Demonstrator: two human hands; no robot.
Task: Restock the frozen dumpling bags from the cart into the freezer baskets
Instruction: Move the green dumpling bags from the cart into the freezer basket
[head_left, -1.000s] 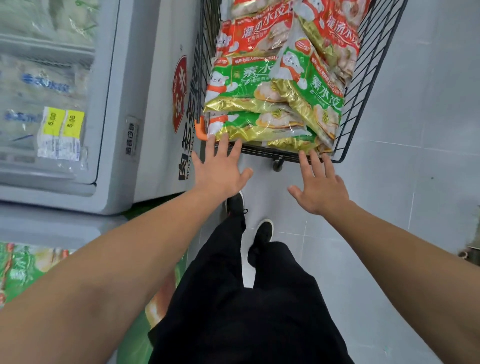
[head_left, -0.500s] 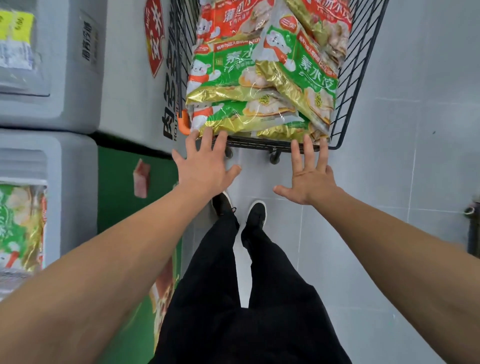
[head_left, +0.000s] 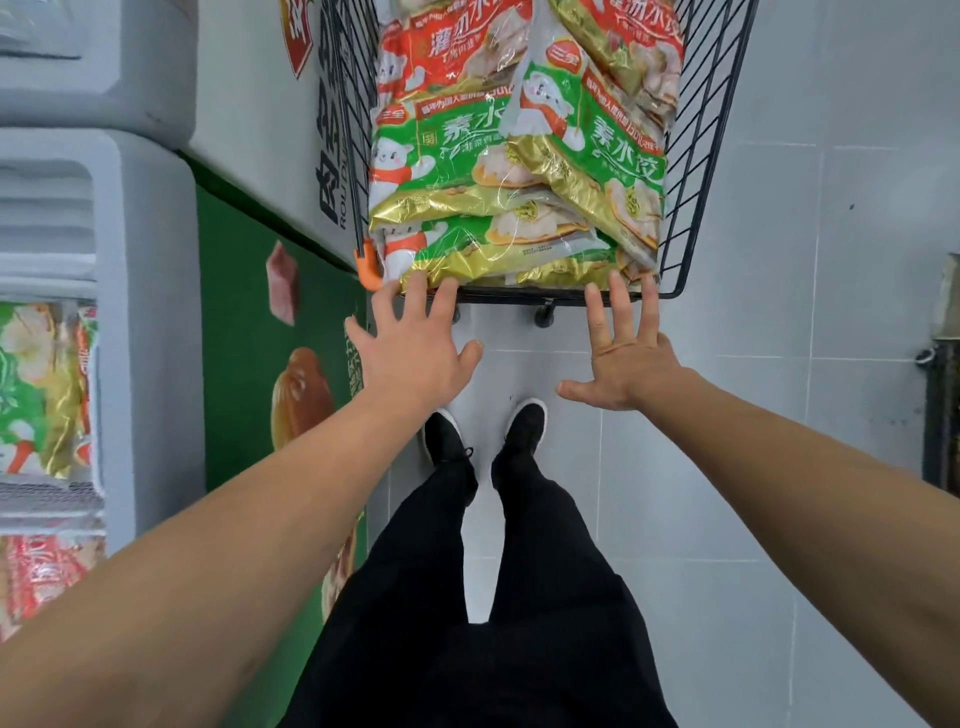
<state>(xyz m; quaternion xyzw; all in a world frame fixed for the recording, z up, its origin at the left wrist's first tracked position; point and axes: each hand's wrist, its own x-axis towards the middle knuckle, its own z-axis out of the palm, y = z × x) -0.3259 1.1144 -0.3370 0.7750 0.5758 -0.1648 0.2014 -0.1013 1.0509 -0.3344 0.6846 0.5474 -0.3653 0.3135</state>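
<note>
A black wire cart (head_left: 698, 171) stands ahead of me, piled with green-and-gold dumpling bags (head_left: 498, 244) and red ones (head_left: 447, 47) behind them. My left hand (head_left: 410, 353) is spread open, its fingertips at the cart's near rim by the left corner. My right hand (head_left: 623, 353) is spread open too, fingertips at the rim on the right. Neither hand holds a bag. On the far left, a freezer (head_left: 140, 322) shows green bags (head_left: 36, 395) and red bags (head_left: 41, 571) inside.
A second grey freezer (head_left: 104, 67) sits farther along on the left. The freezer's green side panel (head_left: 249, 374) runs beside the cart. My legs and black shoes (head_left: 488, 431) stand on grey floor tiles. A dark object (head_left: 943, 415) stands at the right edge.
The view has shifted along the freezers, so the nearer freezer with bags has come into sight. Both hands stay spread at the cart's near rim and have drifted slightly farther apart.
</note>
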